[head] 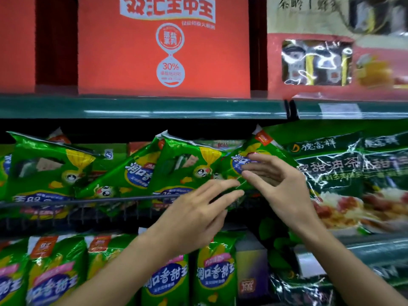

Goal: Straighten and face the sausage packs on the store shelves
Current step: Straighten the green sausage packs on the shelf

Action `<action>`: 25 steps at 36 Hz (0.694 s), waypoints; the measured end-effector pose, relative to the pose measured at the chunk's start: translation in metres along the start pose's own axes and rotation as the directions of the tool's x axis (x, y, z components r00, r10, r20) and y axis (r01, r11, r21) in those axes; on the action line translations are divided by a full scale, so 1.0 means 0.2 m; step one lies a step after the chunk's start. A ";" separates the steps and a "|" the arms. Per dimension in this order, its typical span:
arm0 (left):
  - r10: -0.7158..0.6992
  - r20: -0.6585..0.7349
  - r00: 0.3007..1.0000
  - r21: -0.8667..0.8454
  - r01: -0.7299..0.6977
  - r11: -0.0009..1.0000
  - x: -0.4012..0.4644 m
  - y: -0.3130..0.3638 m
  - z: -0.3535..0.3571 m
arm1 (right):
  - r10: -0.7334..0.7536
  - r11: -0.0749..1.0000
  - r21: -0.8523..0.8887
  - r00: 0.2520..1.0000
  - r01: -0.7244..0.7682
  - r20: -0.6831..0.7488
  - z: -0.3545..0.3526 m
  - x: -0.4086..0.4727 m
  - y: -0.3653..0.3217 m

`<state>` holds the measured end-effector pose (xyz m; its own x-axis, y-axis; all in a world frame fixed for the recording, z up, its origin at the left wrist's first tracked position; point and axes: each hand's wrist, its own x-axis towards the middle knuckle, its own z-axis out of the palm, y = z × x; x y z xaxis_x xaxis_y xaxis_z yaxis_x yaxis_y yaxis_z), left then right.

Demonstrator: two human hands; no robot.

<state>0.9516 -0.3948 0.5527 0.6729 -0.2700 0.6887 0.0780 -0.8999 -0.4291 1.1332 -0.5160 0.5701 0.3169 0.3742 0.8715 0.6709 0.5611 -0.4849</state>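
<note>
From the head camera, both hands meet at a tilted green sausage pack [260, 155] on the middle shelf, leaning behind the wire rail [88, 200]. The left hand [198, 214] lies with straight fingers against its lower edge. The right hand [280, 184] has loosely spread fingers on the pack's face; whether the thumb pinches it cannot be told. Both hands hide much of the pack, and the right-side packaging is blurred.

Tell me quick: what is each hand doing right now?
Left hand: open, straight fingers touching the tilted green sausage pack.
Right hand: open, fingers resting on the same pack.
</note>
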 end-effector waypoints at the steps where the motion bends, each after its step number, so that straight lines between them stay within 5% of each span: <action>1: -0.029 0.012 1.000 -0.025 0.029 0.999 0.02 0.01 0.02 | -0.002 1.000 -0.029 0.999 0.000 -0.047 -0.03 -0.01 0.01; 6: -0.244 0.049 0.968 -0.194 0.249 0.949 0.12 0.05 0.05 | -0.057 0.937 -0.349 0.980 -0.012 -0.188 -0.22 -0.05 0.05; 15: -0.514 0.257 0.818 -0.298 0.573 0.763 0.34 0.10 0.11 | 0.054 0.649 -0.756 0.996 -0.084 -0.064 -0.21 -0.01 0.04; 18: -0.570 0.304 0.763 -0.369 0.646 0.668 0.40 0.08 0.10 | 0.093 0.727 -0.673 0.991 -0.133 -0.096 -0.19 -0.01 0.06; 21: -0.583 0.293 0.758 -0.451 0.647 0.614 0.41 0.07 0.10 | 0.161 0.906 -0.381 0.983 -0.185 -0.092 -0.16 -0.01 0.06; 25: -0.625 0.204 0.754 -0.507 0.627 0.591 0.40 0.06 0.12 | 0.184 0.974 -0.103 0.969 -0.202 -0.163 -0.14 -0.01 0.05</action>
<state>1.0236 -0.4183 0.5890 0.6084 0.4285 0.6680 0.0951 -0.8750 0.4747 1.1580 -0.5309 0.5662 0.5397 0.3461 0.7675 0.6582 0.3949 -0.6409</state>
